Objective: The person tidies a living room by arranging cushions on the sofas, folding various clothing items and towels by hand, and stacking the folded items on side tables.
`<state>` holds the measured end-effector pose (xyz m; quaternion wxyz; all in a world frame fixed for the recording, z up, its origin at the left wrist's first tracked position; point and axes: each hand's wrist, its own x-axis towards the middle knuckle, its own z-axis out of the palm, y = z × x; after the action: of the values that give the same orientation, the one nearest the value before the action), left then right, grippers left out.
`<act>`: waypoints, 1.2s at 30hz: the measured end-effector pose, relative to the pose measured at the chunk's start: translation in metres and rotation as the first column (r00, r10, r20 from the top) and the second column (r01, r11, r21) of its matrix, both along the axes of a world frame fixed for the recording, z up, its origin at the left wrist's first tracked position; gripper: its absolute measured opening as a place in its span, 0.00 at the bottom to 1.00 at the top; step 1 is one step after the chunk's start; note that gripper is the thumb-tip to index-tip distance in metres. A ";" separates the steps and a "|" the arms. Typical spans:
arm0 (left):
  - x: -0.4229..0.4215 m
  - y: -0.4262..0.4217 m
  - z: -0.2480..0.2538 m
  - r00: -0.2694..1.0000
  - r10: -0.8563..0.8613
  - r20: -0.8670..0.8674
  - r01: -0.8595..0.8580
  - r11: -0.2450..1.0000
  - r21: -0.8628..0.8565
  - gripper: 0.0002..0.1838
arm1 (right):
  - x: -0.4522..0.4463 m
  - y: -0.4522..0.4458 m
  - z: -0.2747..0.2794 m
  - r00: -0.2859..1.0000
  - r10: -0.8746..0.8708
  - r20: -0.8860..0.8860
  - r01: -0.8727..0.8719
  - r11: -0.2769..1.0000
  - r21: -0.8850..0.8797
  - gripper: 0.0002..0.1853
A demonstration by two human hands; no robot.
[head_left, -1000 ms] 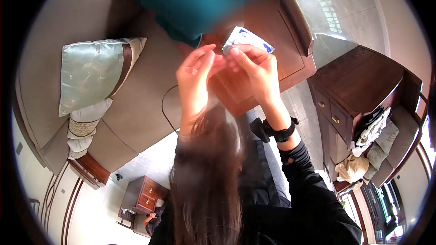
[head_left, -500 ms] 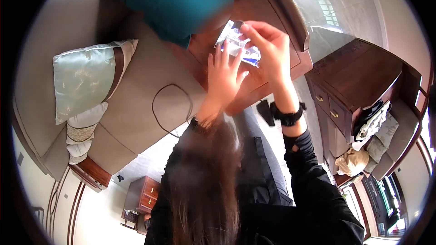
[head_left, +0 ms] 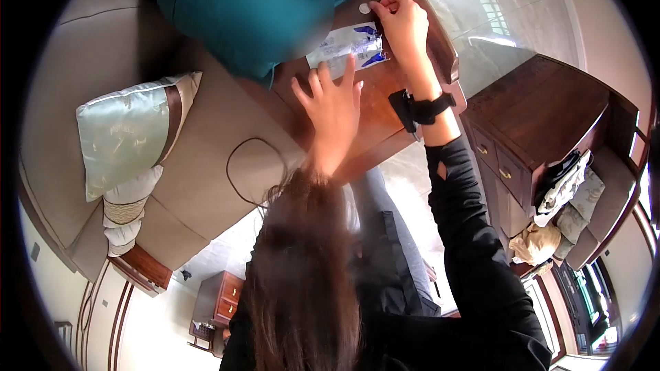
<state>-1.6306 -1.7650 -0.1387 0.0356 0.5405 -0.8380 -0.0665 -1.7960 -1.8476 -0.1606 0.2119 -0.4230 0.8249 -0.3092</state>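
A white and blue plastic packet (head_left: 347,47) lies flat on the reddish wooden surface (head_left: 385,99). My left hand (head_left: 331,106) has its fingers spread, with the fingertips at the packet's near edge. Beyond the packet, my right hand (head_left: 405,24) pinches the edge of a small round whitish disc (head_left: 364,8) between thumb and finger, close above the wood. A black strap with a black block (head_left: 430,108) is round my right wrist.
Teal cloth (head_left: 234,14), apparently another person's clothing, is beside the packet. A grey sofa (head_left: 206,117) with a pale green cushion (head_left: 127,130) and a thin dark cord (head_left: 230,158) is at left. A dark wooden cabinet (head_left: 543,106) stands at right.
My right hand has moved up and away from the packet with the disc. My left hand came down to the packet and then drew back slightly. The packet now lies flatter.
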 end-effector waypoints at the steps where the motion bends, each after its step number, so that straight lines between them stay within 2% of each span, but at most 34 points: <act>1: 0.001 0.000 0.000 1.000 -0.002 0.010 0.002 1.000 -0.003 0.26 | -0.001 0.004 -0.001 1.000 -0.003 -0.001 0.003 1.000 -0.004 0.12; 3: 0.003 -0.001 0.001 1.000 -0.006 0.019 0.006 1.000 -0.003 0.26 | -0.004 0.016 0.000 0.996 -0.076 0.041 0.083 0.977 -0.194 0.11; 5: 0.005 0.003 0.003 1.000 -0.017 0.025 0.017 1.000 -0.006 0.26 | -0.003 0.041 0.015 0.981 -0.114 0.159 0.145 0.970 -0.197 0.10; 7: 0.006 0.006 0.005 1.000 -0.001 0.008 0.001 1.000 0.022 0.26 | -0.002 0.076 0.019 0.922 -0.213 0.324 0.262 0.958 -0.115 0.09; 9: 0.006 0.008 0.004 1.000 -0.017 -0.012 0.016 1.000 -0.025 0.26 | -0.001 0.117 0.022 0.918 -0.255 0.304 0.287 0.956 -0.064 0.09; 11: 0.007 0.009 -0.002 0.999 -0.031 0.020 0.032 0.998 -0.046 0.26 | 0.003 0.163 0.021 0.949 -0.243 0.198 0.262 0.963 -0.072 0.09; 13: 0.008 0.007 0.000 0.997 -0.068 0.024 0.070 0.994 -0.087 0.26 | 0.005 0.208 0.031 0.952 -0.254 0.172 0.242 0.966 0.088 0.09; 15: 0.010 0.006 -0.005 0.994 -0.106 0.018 0.107 0.994 -0.025 0.25 | 0.011 0.250 0.041 0.920 -0.311 0.239 0.285 0.949 0.134 0.09; 16: 0.012 0.007 -0.005 0.989 -0.146 0.010 0.146 0.982 -0.116 0.23 | 0.013 0.270 0.048 0.923 -0.313 0.224 0.289 0.948 0.135 0.09; 20: 0.022 0.010 -0.015 0.964 -0.265 -0.002 0.262 0.957 -0.126 0.12 | 0.025 0.358 0.079 0.921 -0.363 0.141 0.344 0.928 0.144 0.09; 21: 0.021 0.009 -0.008 0.961 -0.276 0.018 0.276 0.961 -0.014 0.11 | 0.030 0.381 0.092 0.890 -0.427 0.160 0.392 0.895 0.212 0.10; 22: 0.026 0.008 -0.019 0.939 -0.325 -0.115 0.322 0.946 -0.040 0.11 | 0.036 0.407 0.100 0.866 -0.471 0.171 0.436 0.876 0.204 0.10; 23: 0.026 0.009 -0.016 0.919 -0.390 -0.060 0.380 0.915 -0.136 0.09 | 0.044 0.434 0.105 0.839 -0.508 0.193 0.474 0.858 0.197 0.10; 24: 0.026 0.007 -0.013 0.906 -0.420 -0.047 0.418 0.907 -0.049 0.09 | 0.052 0.462 0.111 0.806 -0.566 0.176 0.540 0.823 0.176 0.10; 26: 0.032 0.004 -0.017 0.876 -0.482 0.004 0.480 0.871 -0.107 0.09 | 0.080 0.518 0.118 0.785 -0.605 0.130 0.561 0.784 0.266 0.11; 27: 0.034 0.005 -0.006 0.861 -0.503 0.074 0.505 0.863 -0.014 0.08 | 0.098 0.547 0.119 0.756 -0.642 0.126 0.601 0.758 0.253 0.11; 29: 0.041 0.007 -0.002 0.848 -0.525 0.074 0.525 0.851 0.019 0.08 | 0.141 0.607 0.113 0.651 -0.728 0.213 0.662 0.683 0.309 0.12; 30: 0.043 0.014 0.009 0.844 -0.532 0.066 0.528 0.846 0.074 0.11 | 0.165 0.639 0.099 0.601 -0.767 0.223 0.701 0.640 0.314 0.11; 31: 0.042 0.022 0.019 0.836 -0.546 0.057 0.536 0.835 0.128 0.14 | 0.185 0.661 0.110 0.576 -0.797 0.182 0.704 0.597 0.384 0.12; 32: 0.048 0.020 0.009 0.814 -0.579 0.048 0.569 0.812 0.130 0.22 | 0.210 0.687 0.104 0.548 -0.824 0.142 0.720 0.552 0.421 0.12; 33: 0.050 0.019 0.006 0.789 -0.605 0.110 0.583 0.793 0.178 0.28 | 0.237 0.713 0.096 0.515 -0.851 0.103 0.734 0.500 0.459 0.13; 34: 0.049 0.020 0.012 0.787 -0.606 0.116 0.569 0.786 0.242 0.31 | 0.261 0.730 0.100 0.466 -0.881 0.086 0.748 0.443 0.495 0.13; 35: 0.055 -0.005 -0.031 0.705 -0.680 0.202 0.663 0.733 0.153 0.34 | 0.287 0.750 0.091 0.410 -0.909 0.073 0.739 0.379 0.558 0.12; 36: 0.047 0.001 -0.011 0.754 -0.624 0.205 0.568 0.776 0.274 0.35 | 0.307 0.761 0.095 0.372 -0.924 0.086 0.741 0.352 0.572 0.11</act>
<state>-1.5835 -1.7635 -0.1493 -0.1615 0.2483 -0.9520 -0.0776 -1.4891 -1.0862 -0.0653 0.2701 0.2044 0.9054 -0.2560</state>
